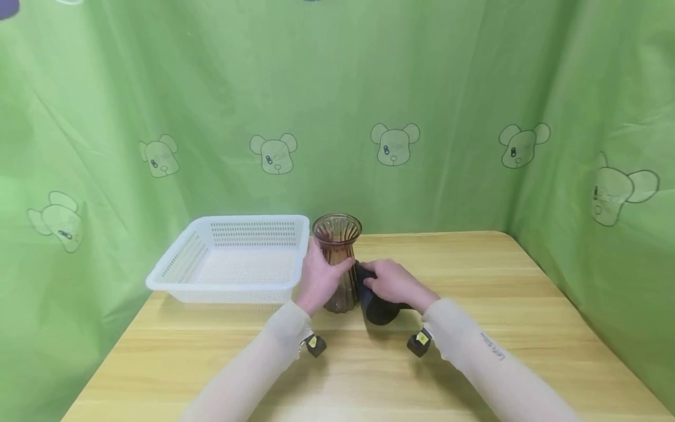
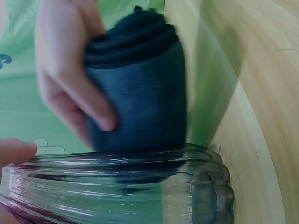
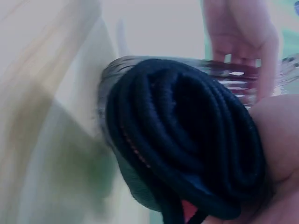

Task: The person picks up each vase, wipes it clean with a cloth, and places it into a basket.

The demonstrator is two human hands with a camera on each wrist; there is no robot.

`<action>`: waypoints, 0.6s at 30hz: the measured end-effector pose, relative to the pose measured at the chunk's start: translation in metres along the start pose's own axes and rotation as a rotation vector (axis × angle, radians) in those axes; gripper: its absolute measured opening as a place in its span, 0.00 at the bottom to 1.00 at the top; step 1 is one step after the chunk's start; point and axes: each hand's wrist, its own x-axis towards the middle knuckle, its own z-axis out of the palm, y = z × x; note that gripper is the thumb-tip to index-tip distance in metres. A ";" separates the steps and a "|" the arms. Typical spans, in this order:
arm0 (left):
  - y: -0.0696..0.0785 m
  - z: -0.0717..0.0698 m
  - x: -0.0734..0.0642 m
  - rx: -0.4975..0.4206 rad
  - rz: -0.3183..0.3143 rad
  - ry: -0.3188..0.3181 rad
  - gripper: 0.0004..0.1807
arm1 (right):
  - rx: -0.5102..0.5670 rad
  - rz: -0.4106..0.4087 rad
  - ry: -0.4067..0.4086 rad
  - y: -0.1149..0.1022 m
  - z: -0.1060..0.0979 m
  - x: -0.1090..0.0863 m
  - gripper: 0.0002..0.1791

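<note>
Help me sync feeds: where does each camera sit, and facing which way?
On the head, facing forward and down: basket, vase, dark roll; left hand, right hand, forearms.
On the left wrist, facing vase and roll; both hands show.
On the right wrist, facing the roll's end; both hands show.
Wrist views share vase and roll.

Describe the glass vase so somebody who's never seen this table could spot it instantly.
On the wooden table, find the white basket, then look just right, where the left hand grips something upright. That tinted, ribbed vase with a flared rim is see-through, unlike the dark roll beside it, and tall and narrow, unlike the basket.
</note>
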 end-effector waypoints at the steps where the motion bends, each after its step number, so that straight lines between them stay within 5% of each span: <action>1: 0.000 0.000 0.000 0.007 0.006 0.006 0.44 | 0.019 -0.010 0.016 -0.002 -0.004 0.000 0.25; 10: 0.003 -0.001 -0.001 0.041 0.042 -0.007 0.39 | 0.128 -0.049 0.160 -0.022 -0.048 -0.005 0.27; 18: 0.004 0.000 -0.004 0.047 0.037 -0.028 0.40 | 0.009 -0.068 0.087 -0.015 -0.032 0.000 0.23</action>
